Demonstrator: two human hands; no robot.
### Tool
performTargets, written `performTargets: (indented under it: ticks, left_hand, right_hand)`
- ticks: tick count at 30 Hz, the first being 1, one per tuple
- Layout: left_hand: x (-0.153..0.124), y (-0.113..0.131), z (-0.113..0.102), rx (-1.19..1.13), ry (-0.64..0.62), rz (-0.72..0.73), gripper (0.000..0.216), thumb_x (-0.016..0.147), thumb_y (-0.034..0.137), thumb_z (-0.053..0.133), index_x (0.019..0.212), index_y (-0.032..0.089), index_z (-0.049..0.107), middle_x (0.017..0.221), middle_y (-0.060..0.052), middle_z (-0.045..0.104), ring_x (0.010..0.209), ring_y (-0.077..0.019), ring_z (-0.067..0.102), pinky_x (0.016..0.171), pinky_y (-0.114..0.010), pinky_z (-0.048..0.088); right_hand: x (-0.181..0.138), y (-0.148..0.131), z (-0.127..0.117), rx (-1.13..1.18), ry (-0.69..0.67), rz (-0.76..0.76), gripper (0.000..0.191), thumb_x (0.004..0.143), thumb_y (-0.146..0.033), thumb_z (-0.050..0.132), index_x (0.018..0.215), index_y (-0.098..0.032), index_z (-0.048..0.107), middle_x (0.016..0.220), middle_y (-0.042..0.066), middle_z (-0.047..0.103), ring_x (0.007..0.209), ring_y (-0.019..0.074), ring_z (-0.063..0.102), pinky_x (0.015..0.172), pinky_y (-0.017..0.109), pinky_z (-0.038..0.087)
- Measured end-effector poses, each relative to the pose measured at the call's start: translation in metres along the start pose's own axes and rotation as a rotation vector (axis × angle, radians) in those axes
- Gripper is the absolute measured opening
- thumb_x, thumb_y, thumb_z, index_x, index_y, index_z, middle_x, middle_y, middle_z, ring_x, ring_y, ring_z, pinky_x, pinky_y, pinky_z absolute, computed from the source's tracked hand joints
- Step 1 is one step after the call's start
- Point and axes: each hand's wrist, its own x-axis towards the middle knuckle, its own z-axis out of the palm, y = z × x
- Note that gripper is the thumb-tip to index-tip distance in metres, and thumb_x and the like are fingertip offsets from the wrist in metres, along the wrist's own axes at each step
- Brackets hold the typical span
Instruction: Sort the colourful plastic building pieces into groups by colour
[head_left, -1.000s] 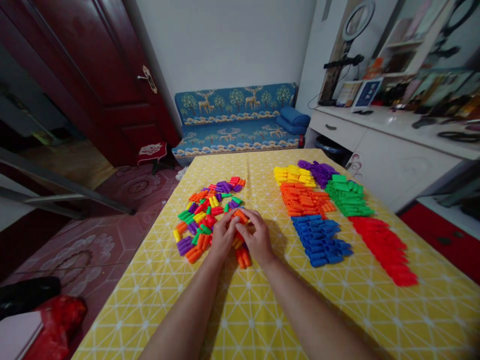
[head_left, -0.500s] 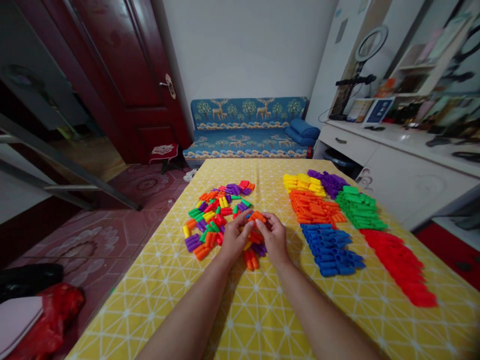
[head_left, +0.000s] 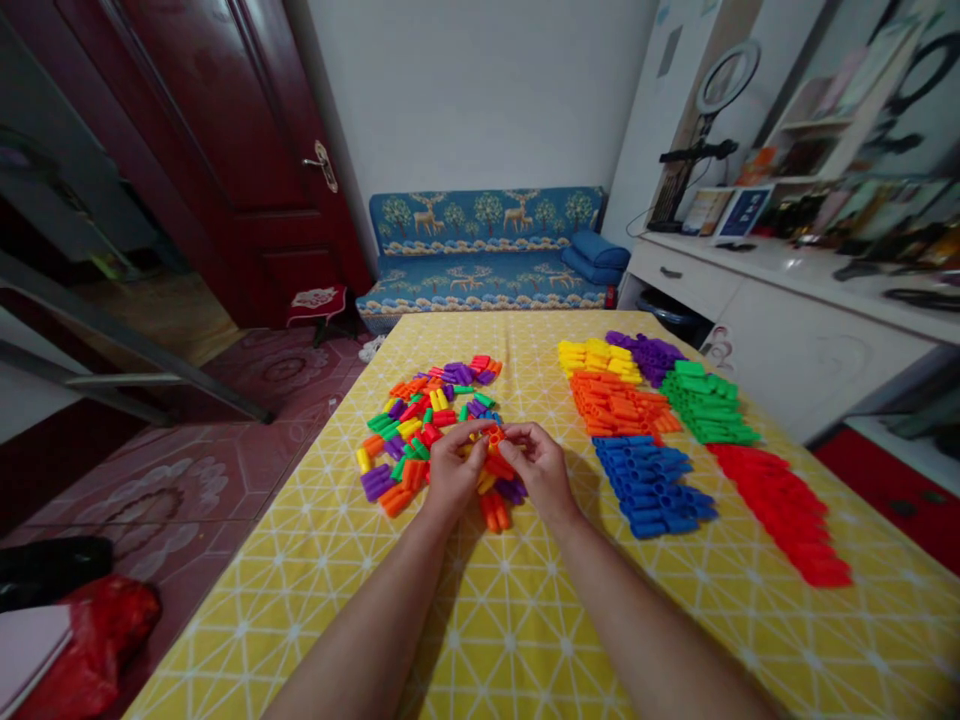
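My left hand (head_left: pixel 454 468) and my right hand (head_left: pixel 543 470) meet over a mixed pile of small plastic tube pieces (head_left: pixel 414 428) in red, orange, yellow, green, blue and purple. Between the fingertips of both hands is an orange tube piece (head_left: pixel 496 437), its hollow end turned toward me. Fingers are pinched on it from either side and partly cover it. Just under the hands lie more orange pieces (head_left: pixel 495 510) and some purple pieces (head_left: pixel 513 491).
Sorted by colour on the right are yellow (head_left: pixel 598 360), purple (head_left: pixel 646 356), orange (head_left: pixel 621 403), green (head_left: pixel 707 402), blue (head_left: pixel 649 486) and red (head_left: pixel 780 512) tube pieces. A yellow patterned cloth (head_left: pixel 510 640) covers the table. Behind stands a blue sofa (head_left: pixel 480 275); a white dresser (head_left: pixel 795 325) is at right.
The orange piece has been turned so its open end shows, and both hands have shifted slightly left in the picture. The whole view has moved a little.
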Motion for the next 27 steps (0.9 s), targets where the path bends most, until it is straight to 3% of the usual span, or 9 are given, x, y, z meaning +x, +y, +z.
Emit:
performTargets:
  ticks: [5, 10, 15, 18, 22, 24, 27]
  left_hand:
    - [-0.002, 0.007, 0.001, -0.078, -0.063, -0.001, 0.025, 0.079, 0.017, 0.061, 0.098, 0.017, 0.076, 0.102, -0.008, 0.076, 0.096, -0.0212, 0.070, 0.084, -0.030, 0.054]
    - [-0.004, 0.011, 0.004, -0.110, -0.111, 0.003, 0.022, 0.079, 0.022, 0.063, 0.096, 0.017, 0.076, 0.098, -0.008, 0.077, 0.093, -0.0214, 0.071, 0.085, -0.030, 0.054]
    - [-0.003, 0.008, 0.004, -0.086, -0.067, -0.032, 0.026, 0.080, 0.028, 0.066, 0.102, 0.017, 0.073, 0.101, -0.008, 0.076, 0.087, -0.0203, 0.070, 0.077, -0.029, 0.055]
    - [-0.001, 0.005, 0.003, -0.089, -0.019, -0.043, 0.029, 0.082, 0.034, 0.067, 0.106, 0.018, 0.071, 0.105, -0.009, 0.074, 0.094, -0.0210, 0.069, 0.082, -0.030, 0.053]
    - [0.002, 0.003, 0.004, -0.089, 0.028, -0.082, 0.028, 0.084, 0.038, 0.064, 0.100, 0.017, 0.073, 0.097, -0.008, 0.075, 0.093, -0.0206, 0.068, 0.083, -0.030, 0.052]
    - [0.003, 0.002, 0.005, -0.095, 0.029, -0.107, 0.028, 0.085, 0.039, 0.064, 0.100, 0.017, 0.073, 0.095, -0.007, 0.075, 0.090, -0.0202, 0.068, 0.080, -0.030, 0.052]
    - [0.003, 0.000, 0.005, -0.105, 0.024, -0.106, 0.028, 0.086, 0.039, 0.062, 0.099, 0.018, 0.074, 0.095, -0.007, 0.074, 0.092, -0.0204, 0.068, 0.082, -0.030, 0.052]
  right_hand:
    - [-0.001, 0.000, -0.009, -0.064, -0.063, 0.020, 0.029, 0.072, -0.035, 0.076, 0.088, -0.020, 0.058, 0.083, 0.000, 0.064, 0.074, 0.0146, 0.061, 0.065, 0.026, 0.049]
    - [-0.003, -0.001, -0.013, -0.135, -0.119, -0.033, 0.035, 0.072, -0.029, 0.075, 0.101, -0.021, 0.058, 0.094, 0.002, 0.067, 0.082, 0.0159, 0.064, 0.067, 0.026, 0.050]
    - [-0.006, -0.011, -0.014, -0.350, -0.086, -0.119, 0.034, 0.074, -0.026, 0.070, 0.107, -0.021, 0.060, 0.099, 0.003, 0.069, 0.086, 0.0169, 0.066, 0.066, 0.026, 0.049]
    - [0.012, -0.027, -0.046, -0.569, 0.028, -0.212, 0.033, 0.074, -0.029, 0.070, 0.106, -0.021, 0.063, 0.100, 0.005, 0.070, 0.083, 0.0182, 0.066, 0.062, 0.027, 0.047]
    - [0.063, -0.049, -0.121, -0.957, 0.170, -0.306, 0.037, 0.070, -0.027, 0.073, 0.106, -0.021, 0.066, 0.102, 0.006, 0.071, 0.085, 0.0206, 0.066, 0.074, 0.032, 0.049]
    - [0.088, -0.054, -0.152, -1.160, 0.141, -0.263, 0.041, 0.066, -0.022, 0.075, 0.107, -0.020, 0.067, 0.104, 0.007, 0.071, 0.086, 0.0220, 0.066, 0.076, 0.033, 0.049]
    - [0.109, -0.052, -0.174, -1.372, 0.029, -0.198, 0.044, 0.063, -0.019, 0.076, 0.107, -0.018, 0.068, 0.102, 0.009, 0.072, 0.089, 0.0245, 0.066, 0.076, 0.033, 0.049]
